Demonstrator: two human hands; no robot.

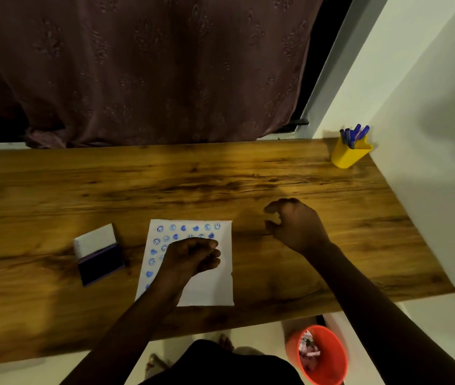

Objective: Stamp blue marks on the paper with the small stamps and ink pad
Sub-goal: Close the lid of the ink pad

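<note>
A white paper [209, 287] lies on the wooden table [220, 179], its upper and left parts covered with blue smiley and heart marks. My left hand [193, 255] hovers over the middle of the paper with its fingers bunched together and pointing down; whatever it holds is hidden. My right hand [295, 223] is over bare wood just right of the paper's top corner, fingers curled around a small pale stamp [275, 218]. The ink pad [100, 263] lies open left of the paper, its dark blue pad facing up and its white lid tilted back.
A yellow cup [349, 155] holding several blue pens stands at the table's far right corner by the wall. An orange bin [319, 354] sits on the floor below the table's near edge. A dark curtain hangs behind the table.
</note>
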